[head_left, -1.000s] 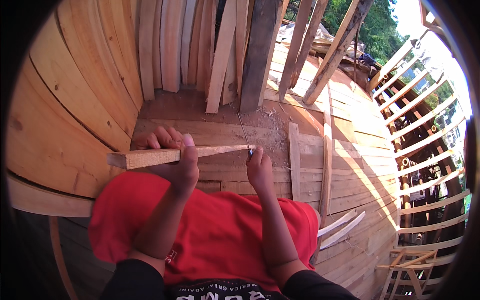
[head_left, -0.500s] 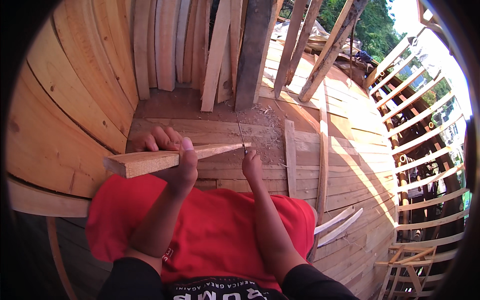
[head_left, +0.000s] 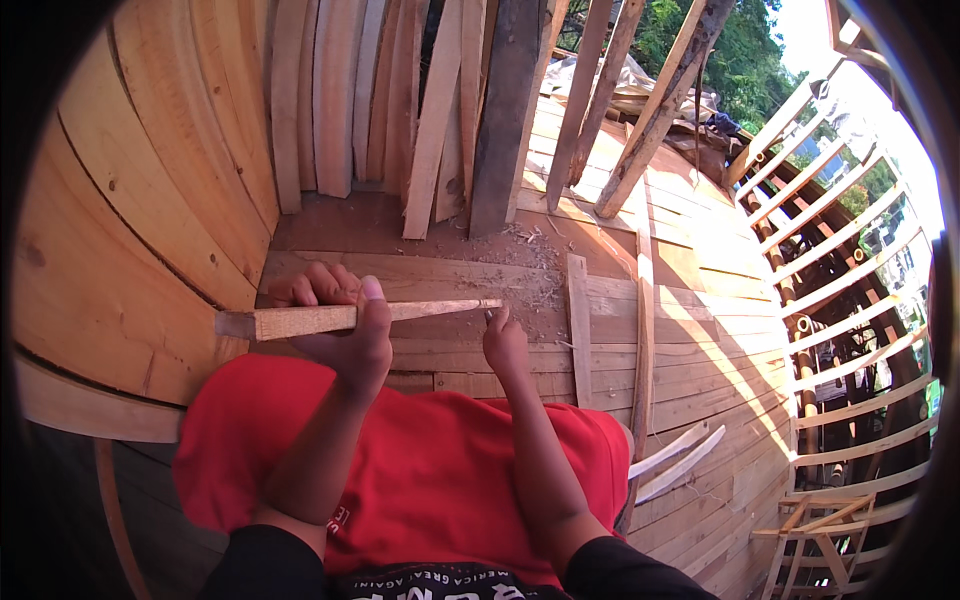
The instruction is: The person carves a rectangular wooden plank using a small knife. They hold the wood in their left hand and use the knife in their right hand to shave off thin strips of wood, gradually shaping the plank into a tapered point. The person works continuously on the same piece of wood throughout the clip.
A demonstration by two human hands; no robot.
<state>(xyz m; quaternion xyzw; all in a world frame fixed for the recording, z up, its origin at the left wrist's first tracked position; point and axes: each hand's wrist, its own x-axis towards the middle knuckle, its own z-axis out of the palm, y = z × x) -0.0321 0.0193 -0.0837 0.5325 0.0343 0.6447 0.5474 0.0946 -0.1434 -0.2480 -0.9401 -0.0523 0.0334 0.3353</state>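
A tapered wooden piece (head_left: 420, 308) lies crosswise in front of me, its thick end at the left and its thin tip at the right. My left hand (head_left: 368, 335) is closed round the thick part, thumb up on the near side and fingers over the far side. At the thin tip, my right hand (head_left: 505, 343) is closed on a slim knife (head_left: 489, 314). Only a small dark bit of the knife shows now; its blade can hardly be made out. The red cloth (head_left: 440, 450) over my lap is just below both hands.
Plank wall (head_left: 150, 210) rises close at the left. Several boards (head_left: 335, 100) and a dark post (head_left: 505, 120) stand ahead. Wood shavings (head_left: 535, 260) litter the plank floor (head_left: 720, 390). Loose strips (head_left: 680, 460) lie at right, near a slatted frame (head_left: 850, 350).
The wooden piece has rolled so its narrow side faces me, and its tip is slightly lower. My right hand has come a little nearer, and the blade has turned almost out of sight.
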